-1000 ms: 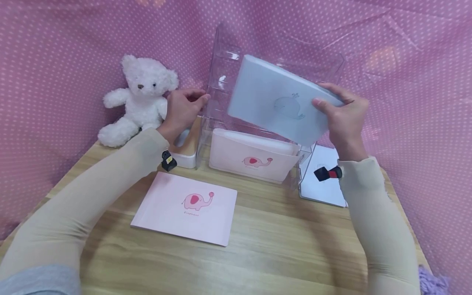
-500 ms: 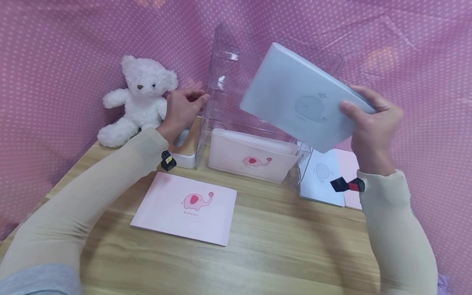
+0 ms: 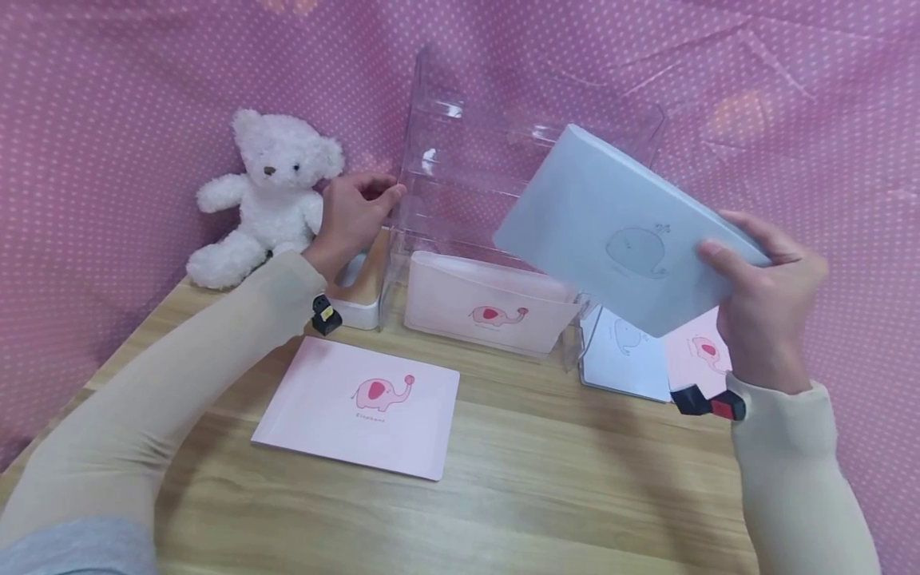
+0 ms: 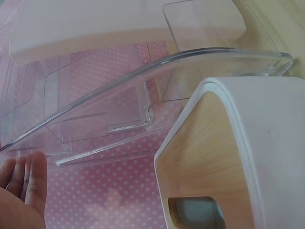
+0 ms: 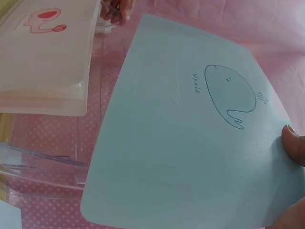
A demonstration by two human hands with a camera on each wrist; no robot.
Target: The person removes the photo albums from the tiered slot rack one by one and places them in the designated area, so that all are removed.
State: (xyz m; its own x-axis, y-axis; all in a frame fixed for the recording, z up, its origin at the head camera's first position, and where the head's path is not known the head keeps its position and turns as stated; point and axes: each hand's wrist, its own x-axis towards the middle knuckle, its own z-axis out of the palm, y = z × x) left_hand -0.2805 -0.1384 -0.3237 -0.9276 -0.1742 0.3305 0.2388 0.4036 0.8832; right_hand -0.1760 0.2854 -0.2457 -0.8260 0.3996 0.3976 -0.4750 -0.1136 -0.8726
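Observation:
My right hand (image 3: 776, 299) grips a light blue album (image 3: 632, 239) with a whale drawing by its right end, thumb on the cover. It is tilted in the air, in front of the right part of a clear plastic rack (image 3: 424, 104). In the right wrist view the word "Whale" shows on the blue album (image 5: 181, 109). At the rack's left side, my left hand (image 3: 355, 212) pinches the upright edge between thumb and fingers. A pink elephant album (image 3: 489, 307) stands in the rack's lowest tier. Another pink elephant album (image 3: 359, 411) lies flat on the table in front.
A white plush bear (image 3: 276, 192) sits at the back left. Between it and the rack is a white box (image 3: 359, 311) with a wooden lid. Right of the rack lie a blue whale album (image 3: 625, 359) and a pink album (image 3: 700, 351), partly hidden. A pink dotted cloth hangs behind.
My right hand has carried the blue album rightward, and most recently downward, away from the rack's middle. The pink album at the right has come into view. My left hand stays on the rack's edge.

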